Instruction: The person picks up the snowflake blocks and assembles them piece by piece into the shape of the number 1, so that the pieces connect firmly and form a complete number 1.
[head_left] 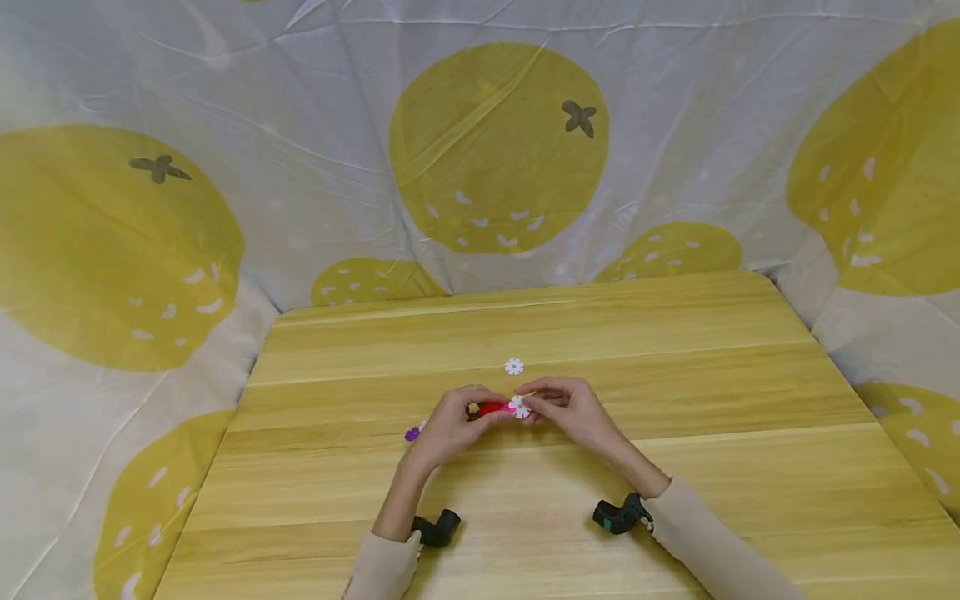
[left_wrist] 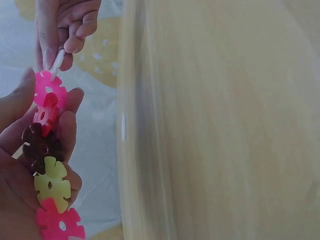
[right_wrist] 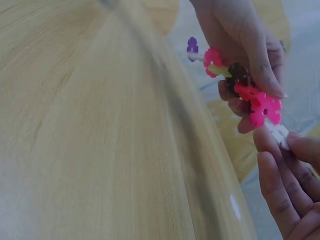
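Observation:
My left hand [head_left: 444, 427] holds a chain of interlocking plastic snowflake discs, with thumb and fingers around its near-end pieces. Along the chain in the left wrist view run a pink disc [left_wrist: 42, 86], a red disc [left_wrist: 45, 122], a dark brown disc [left_wrist: 34, 150], a pale yellow disc [left_wrist: 59, 189] and another pink disc [left_wrist: 52, 220]. A white disc and a purple disc [right_wrist: 193, 46] form the far end. Between thumb and fingers, my right hand [head_left: 576, 412] pinches a white disc [right_wrist: 276, 132], whose edge meets the pink disc's edge; how deep it sits cannot be told.
A loose white disc [head_left: 513, 367] lies on the wooden table [head_left: 360, 358] just beyond the hands. Black wrist devices [head_left: 438, 528] hang by both sleeves. A fruit-patterned cloth [head_left: 315, 167] stands behind the table's far edge.

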